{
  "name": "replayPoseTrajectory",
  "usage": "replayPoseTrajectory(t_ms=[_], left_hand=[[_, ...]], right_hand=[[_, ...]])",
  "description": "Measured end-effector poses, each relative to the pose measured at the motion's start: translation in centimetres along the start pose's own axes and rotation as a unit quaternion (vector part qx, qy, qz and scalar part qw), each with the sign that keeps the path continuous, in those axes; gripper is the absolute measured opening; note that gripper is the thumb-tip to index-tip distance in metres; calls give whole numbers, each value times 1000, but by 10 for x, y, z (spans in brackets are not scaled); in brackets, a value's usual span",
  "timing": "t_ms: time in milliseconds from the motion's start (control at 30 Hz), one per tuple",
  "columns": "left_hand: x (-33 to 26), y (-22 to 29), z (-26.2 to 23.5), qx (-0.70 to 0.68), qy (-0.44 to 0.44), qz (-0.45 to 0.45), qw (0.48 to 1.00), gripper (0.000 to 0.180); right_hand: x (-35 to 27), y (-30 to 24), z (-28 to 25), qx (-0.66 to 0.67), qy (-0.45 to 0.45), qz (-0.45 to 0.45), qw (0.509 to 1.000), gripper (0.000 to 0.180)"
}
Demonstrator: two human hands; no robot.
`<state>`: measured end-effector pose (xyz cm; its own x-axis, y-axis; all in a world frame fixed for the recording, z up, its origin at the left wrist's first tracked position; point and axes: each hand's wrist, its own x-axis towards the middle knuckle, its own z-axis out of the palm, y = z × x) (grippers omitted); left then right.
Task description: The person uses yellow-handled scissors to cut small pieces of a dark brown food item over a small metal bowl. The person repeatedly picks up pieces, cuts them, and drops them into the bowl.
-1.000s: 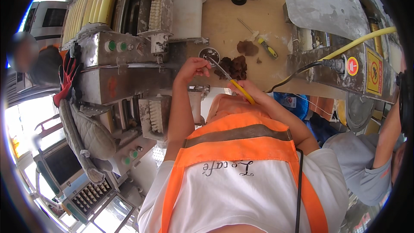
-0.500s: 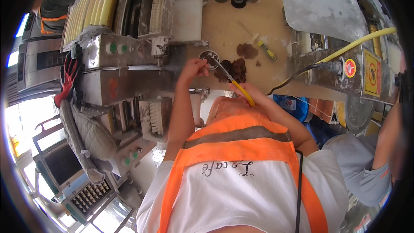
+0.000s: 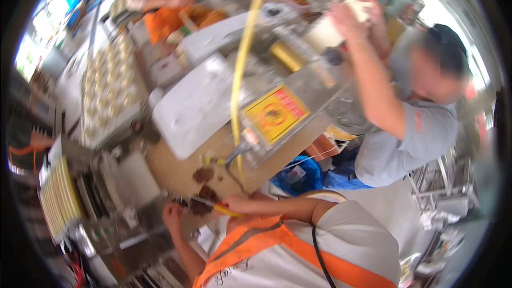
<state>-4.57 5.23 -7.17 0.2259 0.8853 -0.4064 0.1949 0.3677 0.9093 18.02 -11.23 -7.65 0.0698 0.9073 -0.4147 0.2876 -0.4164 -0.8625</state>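
My right hand (image 3: 232,204), at the lower middle, is closed around a yellow-handled tool (image 3: 226,211). Its thin metal shaft reaches left toward my left hand (image 3: 173,214). The fingers of that hand are drawn together near the shaft's end; what they hold, if anything, is too blurred to make out. Just beyond the tool lies a dark brown crumbly clump (image 3: 204,200) on the tan worktop (image 3: 173,173). A smaller flat brown piece (image 3: 202,175) rests farther off, near a second yellow tool (image 3: 215,160).
A metal machine with a yellow warning label (image 3: 276,114) and a yellow hose (image 3: 245,48) stands ahead. A co-worker in a grey shirt (image 3: 426,122) reaches over it from the right. At the left are a tray of pale rounds (image 3: 112,85) and yellow rollers (image 3: 64,197).
My view has swung up and to the right, bringing in the co-worker and the far tables. My right hand still grips the tool, and my left hand stays by its far end.
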Motion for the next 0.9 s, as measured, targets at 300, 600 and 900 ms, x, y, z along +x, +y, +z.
replayPoseTrajectory(t_ms=[300, 600, 900], left_hand=[[8, 13, 74, 99, -85, 53, 990, 5], [5, 18, 101, 160, -73, 54, 983, 6], [6, 17, 86, 138, -92, 71, 984, 12]], right_hand=[[-41, -13, -35, -55, 41, -10, 998, 51], [-47, -6, -50, -6, 17, 13, 1000, 42], [-54, -12, -54, 53, 24, -10, 998, 31]])
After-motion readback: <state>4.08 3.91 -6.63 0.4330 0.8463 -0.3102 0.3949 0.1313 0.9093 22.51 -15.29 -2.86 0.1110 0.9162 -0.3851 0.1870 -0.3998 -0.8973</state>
